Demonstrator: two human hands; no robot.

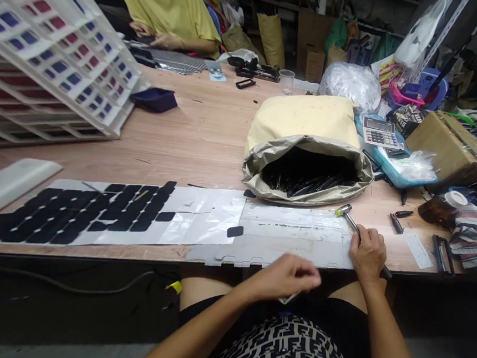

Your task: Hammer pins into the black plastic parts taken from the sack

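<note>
My right hand rests at the table's front edge, closed around the dark handle of a small hammer whose metal head with a yellow tip points away from me. My left hand hovers just below the table edge over my lap, fingers pinched together on something I cannot make out. Between and in front of the hands lies a grey metal keyboard plate under a clear plastic sheet. To the left, a sheet with several black keycaps lies flat; one loose black keycap sits near the plate.
An open beige sack full of black parts lies behind the plate. White stacked trays stand at the left. A calculator, blue basket, cardboard box and tape roll crowd the right. Another person in yellow sits at the far side.
</note>
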